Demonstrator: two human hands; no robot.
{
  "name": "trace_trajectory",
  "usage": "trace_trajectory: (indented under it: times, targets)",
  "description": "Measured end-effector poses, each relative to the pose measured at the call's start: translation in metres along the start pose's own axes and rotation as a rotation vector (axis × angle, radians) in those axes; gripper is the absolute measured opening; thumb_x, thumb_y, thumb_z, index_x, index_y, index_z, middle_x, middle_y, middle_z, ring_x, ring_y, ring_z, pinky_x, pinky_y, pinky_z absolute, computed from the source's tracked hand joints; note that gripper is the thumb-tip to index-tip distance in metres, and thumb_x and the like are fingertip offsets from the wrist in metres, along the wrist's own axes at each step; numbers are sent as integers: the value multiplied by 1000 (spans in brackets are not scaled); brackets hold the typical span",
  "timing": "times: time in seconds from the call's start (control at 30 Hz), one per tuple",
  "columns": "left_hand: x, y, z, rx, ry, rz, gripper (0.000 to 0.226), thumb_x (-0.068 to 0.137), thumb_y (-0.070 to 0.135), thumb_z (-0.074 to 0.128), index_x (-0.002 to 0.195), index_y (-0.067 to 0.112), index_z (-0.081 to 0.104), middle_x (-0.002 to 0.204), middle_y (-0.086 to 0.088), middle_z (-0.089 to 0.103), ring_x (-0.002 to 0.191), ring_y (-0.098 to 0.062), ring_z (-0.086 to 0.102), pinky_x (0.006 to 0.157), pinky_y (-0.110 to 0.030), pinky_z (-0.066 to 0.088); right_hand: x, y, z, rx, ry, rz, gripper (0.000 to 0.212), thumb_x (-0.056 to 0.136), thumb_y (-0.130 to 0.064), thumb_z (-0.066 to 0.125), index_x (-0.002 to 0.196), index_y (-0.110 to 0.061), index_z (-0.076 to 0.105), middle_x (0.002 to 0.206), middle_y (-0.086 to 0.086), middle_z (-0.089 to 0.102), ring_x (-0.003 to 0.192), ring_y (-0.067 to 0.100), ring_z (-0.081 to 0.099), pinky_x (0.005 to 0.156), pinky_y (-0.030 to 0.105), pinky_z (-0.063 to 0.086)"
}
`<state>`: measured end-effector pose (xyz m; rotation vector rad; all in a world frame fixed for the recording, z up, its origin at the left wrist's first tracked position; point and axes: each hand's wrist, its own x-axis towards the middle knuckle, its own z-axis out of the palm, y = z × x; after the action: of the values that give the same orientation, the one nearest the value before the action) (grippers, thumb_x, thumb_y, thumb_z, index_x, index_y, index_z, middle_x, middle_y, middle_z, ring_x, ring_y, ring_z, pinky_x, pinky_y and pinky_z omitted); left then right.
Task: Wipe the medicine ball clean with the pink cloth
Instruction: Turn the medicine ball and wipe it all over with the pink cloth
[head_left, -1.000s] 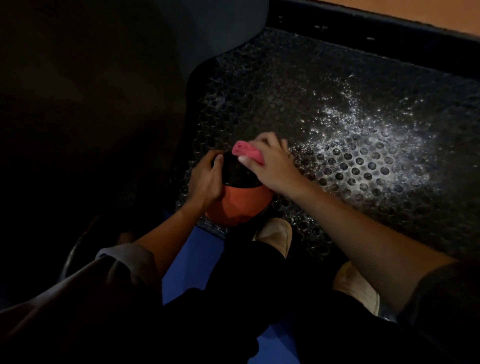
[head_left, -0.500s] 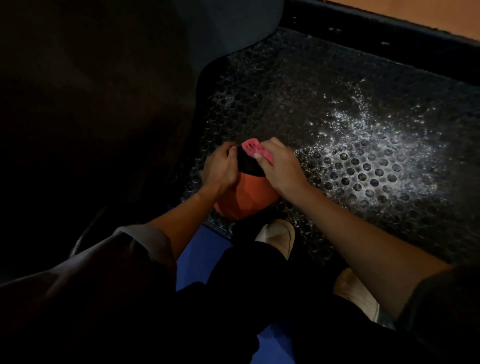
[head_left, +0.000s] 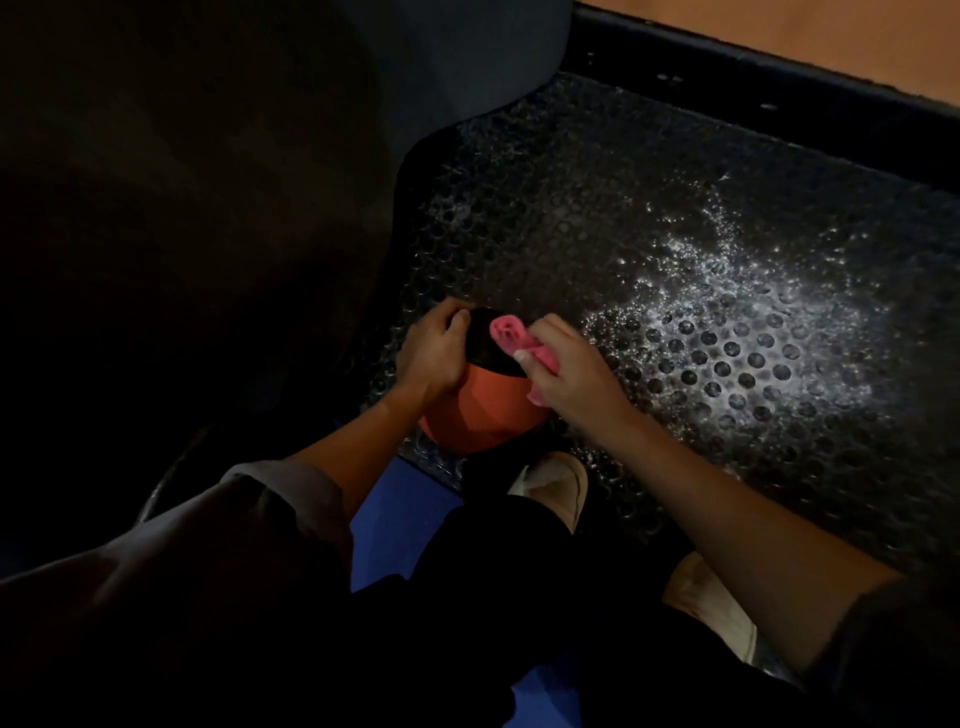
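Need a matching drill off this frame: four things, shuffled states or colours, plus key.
Column A
1. left hand
2. right hand
3. medicine ball
4. rubber mat

Column B
a. dotted with holes, dusted with white specks
b. grips the pink cloth
c. orange below, black on top
d. holds the medicine ball's left side

Pairs: 1-d, 2-b, 3-c, 4-a

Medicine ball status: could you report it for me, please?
Left hand holds medicine ball. Right hand grips pink cloth, pressed on ball's black top. Nothing blocking.
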<state>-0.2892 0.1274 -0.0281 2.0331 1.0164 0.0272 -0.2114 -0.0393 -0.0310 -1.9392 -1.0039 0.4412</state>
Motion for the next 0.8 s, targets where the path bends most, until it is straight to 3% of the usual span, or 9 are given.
trace_trajectory:
  times: [0.1, 0.23, 0.37, 0.53, 0.67, 0.8]
  targets:
    - [-2, -1, 0, -4, 16, 30, 30, 97, 35, 39, 112, 33, 65, 116, 2, 67, 106, -18, 60, 94, -41, 48, 6, -1, 0, -7, 72, 47, 11, 92, -15, 55, 83, -10, 50, 83, -2, 46, 74, 12, 46, 65, 28, 36]
    - [-4, -3, -2, -8, -11, 56, 38, 93, 39, 35, 116, 28, 64, 118, -1, 67, 107, -21, 61, 94, -42, 48, 8, -9, 6, -69, -1, -42, 13, 91, -16, 54, 81, -12, 47, 84, -3, 44, 73, 14, 46, 63, 28, 36]
    - [-8, -8, -1, 19, -1, 90, 41, 88, 45, 32, 114, 34, 62, 120, 3, 66, 110, -20, 59, 95, -45, 47, 21, 7, -1, -79, 80, 128, 15, 91, -11, 55, 79, -9, 47, 83, 1, 43, 74, 14, 44, 64, 29, 31]
    - [-11, -15, -4, -7, -11, 168, 38, 92, 36, 37, 114, 26, 66, 116, 3, 67, 107, -14, 60, 95, -40, 47, 17, -7, 6, 2, -52, -14, 5, 93, -16, 55, 91, -11, 55, 89, -2, 49, 80, 11, 50, 70, 23, 38]
    - [-12, -17, -8, 48, -75, 300, 41, 94, 32, 37, 120, 18, 65, 121, -1, 65, 112, -14, 57, 99, -34, 43, 24, 11, 4, 4, 34, 219, 15, 95, -18, 55, 94, -4, 60, 92, 4, 48, 81, 16, 51, 71, 30, 41]
    - [-5, -20, -23, 111, -182, 408, 46, 96, 39, 38, 131, 15, 56, 132, -3, 57, 124, -17, 49, 108, -42, 37, 25, 19, -4, 106, 59, 399, 6, 96, -16, 54, 98, -14, 59, 84, -3, 54, 69, 10, 52, 55, 15, 39]
